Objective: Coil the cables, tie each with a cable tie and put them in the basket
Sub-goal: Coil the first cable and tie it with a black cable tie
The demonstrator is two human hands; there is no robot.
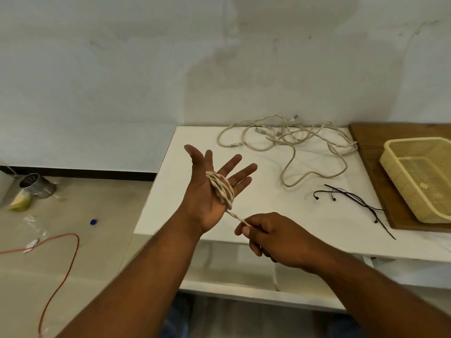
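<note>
My left hand (210, 189) is held palm up over the white table's left part, fingers straight and spread. A beige cable (223, 189) is wound in several turns around its palm. The cable's free end runs down to my right hand (271, 237), which pinches it between thumb and fingers near the table's front edge. More beige cables (290, 140) lie tangled at the back of the table. Black cable ties (353, 201) lie to the right of the hands. A cream plastic basket (402, 172) stands at the far right.
The basket sits on a brown wooden board (366, 140) on the white table (185, 142). On the floor to the left lie a red cord (70, 254), a metal can (36, 185) and a blue cap (93, 222). A pale wall rises behind.
</note>
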